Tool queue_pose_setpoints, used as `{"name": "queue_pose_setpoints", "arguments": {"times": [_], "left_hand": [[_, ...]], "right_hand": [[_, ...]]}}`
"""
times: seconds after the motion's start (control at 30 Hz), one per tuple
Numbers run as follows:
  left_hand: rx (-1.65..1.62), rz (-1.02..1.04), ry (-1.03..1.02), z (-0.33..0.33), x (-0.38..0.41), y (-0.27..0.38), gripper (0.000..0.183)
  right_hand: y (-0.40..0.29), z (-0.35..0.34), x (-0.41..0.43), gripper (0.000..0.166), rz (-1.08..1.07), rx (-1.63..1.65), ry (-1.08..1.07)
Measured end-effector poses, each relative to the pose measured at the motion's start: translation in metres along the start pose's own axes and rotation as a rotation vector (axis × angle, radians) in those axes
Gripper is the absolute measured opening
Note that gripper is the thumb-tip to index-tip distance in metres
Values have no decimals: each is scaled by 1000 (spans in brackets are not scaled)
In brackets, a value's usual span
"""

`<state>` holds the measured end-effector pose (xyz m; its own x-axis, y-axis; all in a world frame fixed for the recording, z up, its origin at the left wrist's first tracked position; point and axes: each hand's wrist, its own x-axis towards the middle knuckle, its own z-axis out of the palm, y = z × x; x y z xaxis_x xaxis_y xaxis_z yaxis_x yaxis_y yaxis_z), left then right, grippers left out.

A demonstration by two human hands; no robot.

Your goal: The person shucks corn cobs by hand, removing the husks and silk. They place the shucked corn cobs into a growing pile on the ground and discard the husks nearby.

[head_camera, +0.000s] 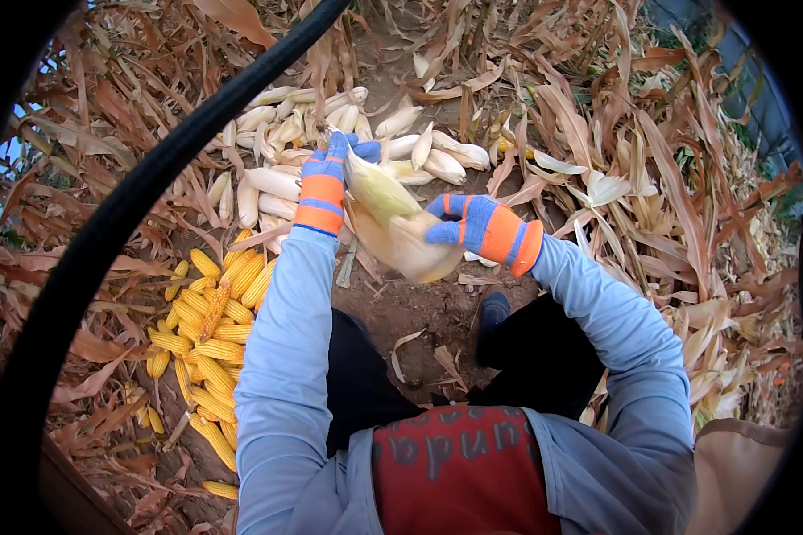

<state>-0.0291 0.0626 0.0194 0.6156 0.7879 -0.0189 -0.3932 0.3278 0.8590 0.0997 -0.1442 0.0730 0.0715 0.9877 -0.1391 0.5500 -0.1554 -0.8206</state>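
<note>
Both of my hands wear blue-and-orange knit gloves. My left hand (328,180) grips the upper end of a pale corn husk (383,190), its fingers curled around it. My right hand (485,231) pinches a lower flap of the same husk, which spreads out between the hands and looks blurred at its lower edge. Whether an ear is inside the husk is hidden. Just beyond and left of my hands lies a pile of unpeeled corn ears (274,180) in whitish husks. Bare yellow corn cobs (217,341) are heaped on the ground beside my left forearm.
Dry corn stalks and leaves (107,154) stand around on the left and far side. Loose husks (605,190) lie to the right. Brown soil (401,321) shows between my legs. A dark curved strap or cable (174,140) crosses the view at left.
</note>
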Motion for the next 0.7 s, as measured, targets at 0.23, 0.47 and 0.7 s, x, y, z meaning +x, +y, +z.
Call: {"name": "queue_pose_setpoints", "arguments": {"times": [0.23,0.47,0.7], "left_hand": [[116,49,67,14,17,-33,36],[51,34,122,22,17,-47,33],[20,-201,-107,19,14,-36,43]], "right_hand": [[17,7,34,42,-45,-206,336],[11,21,38,34,-11,-403,353],[30,3,39,21,31,-94,296]]}}
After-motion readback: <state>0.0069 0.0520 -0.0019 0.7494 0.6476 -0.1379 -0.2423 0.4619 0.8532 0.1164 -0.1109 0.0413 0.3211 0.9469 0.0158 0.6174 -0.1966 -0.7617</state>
